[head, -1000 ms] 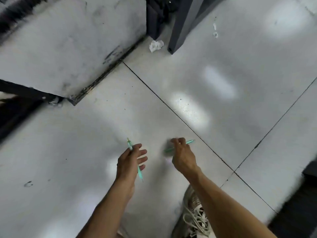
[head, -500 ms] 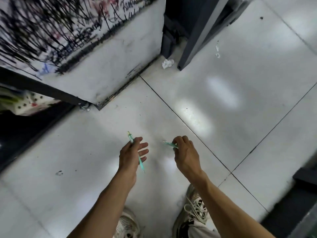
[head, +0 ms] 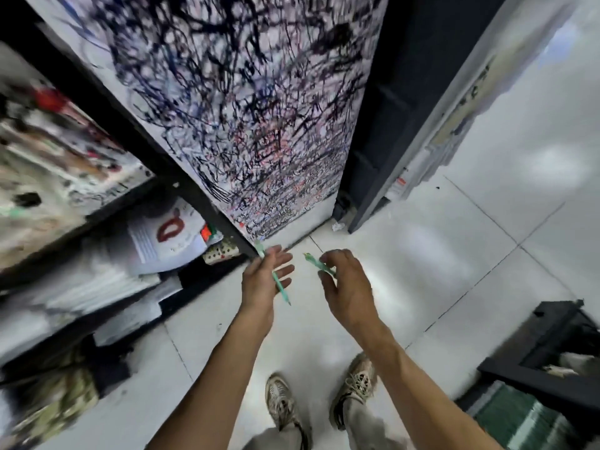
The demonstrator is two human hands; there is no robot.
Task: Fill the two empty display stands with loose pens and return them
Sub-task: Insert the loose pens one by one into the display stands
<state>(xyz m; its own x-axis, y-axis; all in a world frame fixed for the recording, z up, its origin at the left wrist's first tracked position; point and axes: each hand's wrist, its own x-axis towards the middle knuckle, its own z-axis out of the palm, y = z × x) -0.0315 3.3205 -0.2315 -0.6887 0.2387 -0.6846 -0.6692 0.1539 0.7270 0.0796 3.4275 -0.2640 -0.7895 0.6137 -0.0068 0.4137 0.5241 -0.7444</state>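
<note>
The left hand [head: 264, 282] is pinching a teal pen [head: 280, 285] under its thumb, fingers splayed, the pen's long axis running from upper left down to lower right. The right hand [head: 345, 287] is gripping a second teal pen [head: 316, 262], tip pointing up-left. The scribbled panel [head: 246, 108] behind is carrying no legible writing.

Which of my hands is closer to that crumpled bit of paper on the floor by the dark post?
Right. Your right hand, holding a green pen, is just below and slightly left of the crumpled paper. Your left hand, with its own pen, sits farther left.
</note>
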